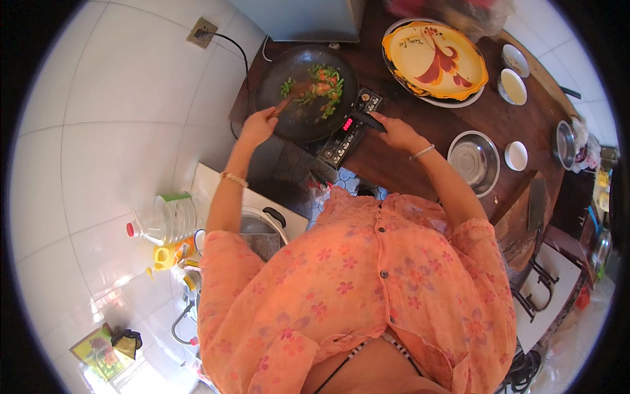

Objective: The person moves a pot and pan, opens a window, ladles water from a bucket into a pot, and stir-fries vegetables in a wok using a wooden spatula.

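Observation:
A dark frying pan (275, 74) rests on a black induction cooker (339, 143) with a lit red display. Pieces of green vegetable (336, 93) with orange-red bits lie in the pan. My left hand (260, 127) grips a brown wooden spatula (281, 106), whose blade reaches into the food. On the pan's other side, my right hand (397, 133) is closed around the black pan handle (369, 119).
To the right are a stacked decorated plate (408, 54), a metal bowl (493, 147), small white bowls (516, 156), and a cleaver (536, 204) on a wooden board (512, 231). A lidded pot (283, 234) and a plastic bottle (167, 219) stand lower left. A power cord (241, 49) runs behind the pan.

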Available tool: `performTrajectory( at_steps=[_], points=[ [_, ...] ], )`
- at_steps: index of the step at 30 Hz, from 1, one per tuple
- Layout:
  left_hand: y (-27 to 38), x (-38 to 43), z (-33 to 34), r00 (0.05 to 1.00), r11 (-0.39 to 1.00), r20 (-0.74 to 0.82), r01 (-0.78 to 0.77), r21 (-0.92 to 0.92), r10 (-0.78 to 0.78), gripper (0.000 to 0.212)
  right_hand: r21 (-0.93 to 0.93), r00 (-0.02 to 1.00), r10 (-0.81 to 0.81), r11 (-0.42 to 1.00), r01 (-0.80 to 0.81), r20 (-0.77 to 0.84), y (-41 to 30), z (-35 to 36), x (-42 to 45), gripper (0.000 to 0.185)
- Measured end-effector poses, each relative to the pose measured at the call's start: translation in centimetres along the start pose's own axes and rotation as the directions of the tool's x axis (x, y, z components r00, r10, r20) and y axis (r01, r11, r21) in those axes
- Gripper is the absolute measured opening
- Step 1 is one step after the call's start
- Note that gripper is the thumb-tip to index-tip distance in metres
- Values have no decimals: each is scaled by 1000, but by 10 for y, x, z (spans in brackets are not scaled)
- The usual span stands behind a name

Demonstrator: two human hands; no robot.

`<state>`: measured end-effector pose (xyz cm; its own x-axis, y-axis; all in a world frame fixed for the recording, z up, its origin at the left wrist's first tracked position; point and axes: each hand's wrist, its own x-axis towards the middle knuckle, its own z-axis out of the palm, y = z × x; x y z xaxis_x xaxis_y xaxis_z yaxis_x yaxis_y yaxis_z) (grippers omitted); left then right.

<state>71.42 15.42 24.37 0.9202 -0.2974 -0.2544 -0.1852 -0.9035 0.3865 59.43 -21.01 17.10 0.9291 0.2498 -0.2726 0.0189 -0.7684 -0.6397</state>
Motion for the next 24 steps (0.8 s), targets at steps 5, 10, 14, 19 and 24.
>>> performTrajectory(
  at_steps=[5,10,14,19,24],
  points=[
    [-58,-31,-80,996,998,63,-57,6,56,39,-72,1000,-8,997,7,-11,-1,-1,1,62],
    [-57,-33,-100,967,897,208,-219,383,148,40,-314,998,-3,949,-19,-70,-8,-5,1,55],
    [-20,-18,-48,969,971,170,-204,129,181,40,-391,990,-18,920,-38,-138,5,-3,4,51],
    [-2,8,-11,975,965,-56,-222,-137,216,40,-420,981,-58,907,-26,-186,2,-4,1,48],
    [43,3,-3,986,973,130,-131,187,108,42,-370,940,-180,927,64,-289,0,-17,-14,47]
  ],
)
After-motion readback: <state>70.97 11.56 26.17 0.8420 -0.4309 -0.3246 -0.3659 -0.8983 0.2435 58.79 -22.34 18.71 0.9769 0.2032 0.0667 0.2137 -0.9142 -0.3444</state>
